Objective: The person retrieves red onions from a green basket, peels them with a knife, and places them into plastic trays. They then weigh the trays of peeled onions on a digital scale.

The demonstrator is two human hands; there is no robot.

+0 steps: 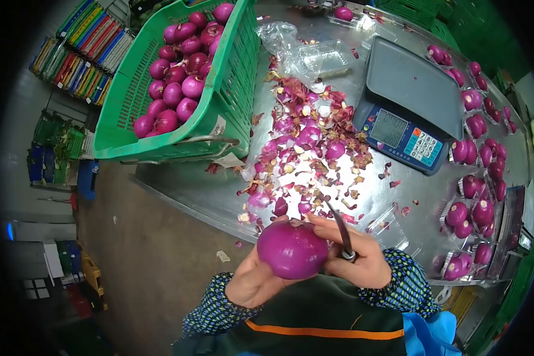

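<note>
A large shiny purple-red onion (293, 249) is held up in front of my apron at the table's near edge. My left hand (252, 280) cups it from the left and below. On the other side, my right hand (359, 255) grips a small knife (342, 228), whose dark curved blade points up and away; the fingertips of this hand also touch the onion's top right. Beyond the onion, a heap of peeled skins and trimmed ends (308, 148) is spread over the metal table (190, 199).
A green crate (231, 77) of red onions stands at the left. A digital scale (409, 107) sits right of the peelings, with clear plastic trays (320, 59) at the back. Several packs of onions (471, 187) line the right side. Shelves of colourful crates (89, 47) stand far left.
</note>
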